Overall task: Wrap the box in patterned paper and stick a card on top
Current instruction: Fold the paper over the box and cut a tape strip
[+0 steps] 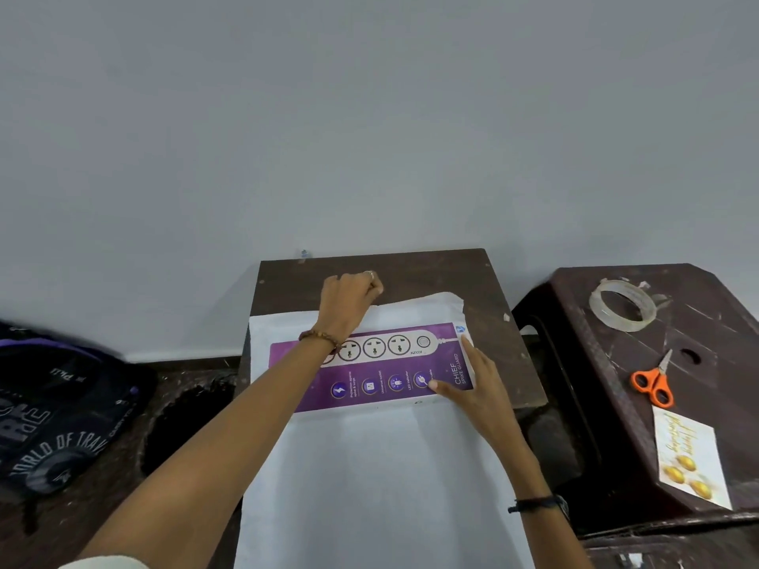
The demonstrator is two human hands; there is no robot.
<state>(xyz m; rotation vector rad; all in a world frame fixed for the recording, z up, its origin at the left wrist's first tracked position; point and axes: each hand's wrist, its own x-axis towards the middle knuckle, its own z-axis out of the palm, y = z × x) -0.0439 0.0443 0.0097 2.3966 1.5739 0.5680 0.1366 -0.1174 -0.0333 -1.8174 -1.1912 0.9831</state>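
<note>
On the white paper (369, 466), a purple box (369, 371); right hand (476, 388) flat on it, left hand (349, 301) pinching the paper's far edge.

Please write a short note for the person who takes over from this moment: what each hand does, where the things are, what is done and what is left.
Left hand: closed on the far edge of the paper, past the box.
Right hand: open, flat on the right end of the box.
The box lies on the paper, white side up, on the small table.
On the stool to the right: tape roll, scissors, card.
Done: box placed on the paper.
Left: fold the paper around, tape it, close the ends, stick the card on top.
</note>
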